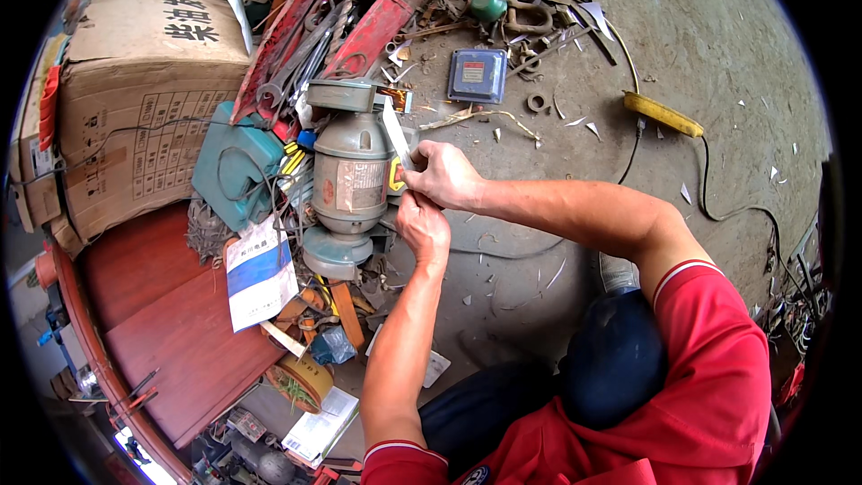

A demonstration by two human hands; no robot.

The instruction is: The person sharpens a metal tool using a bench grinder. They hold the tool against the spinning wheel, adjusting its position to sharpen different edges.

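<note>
A thin white strip (396, 136), paper or plastic, stands up from the closed fingers of my right hand (449, 178). Just below it, my left hand (424, 226) is closed, its fingertips pressed up against the right; what they grip is hidden. Both hands are at the right side of a grey-green electric machine (348, 175) with a rounded body and a worn label. It looks like a motor or bench grinder. Its flat grey top part (341, 94) has an orange-and-black piece beside it, near the strip's tip.
A large cardboard box (135, 90) and a teal case (235, 157) are on the left. Wrenches fill a red metal tray (287, 36). A blue-grey square cover (477, 76) and a metal ring (537, 103) lie beyond my hands. A yellow power strip (664, 114) trails cables at right.
</note>
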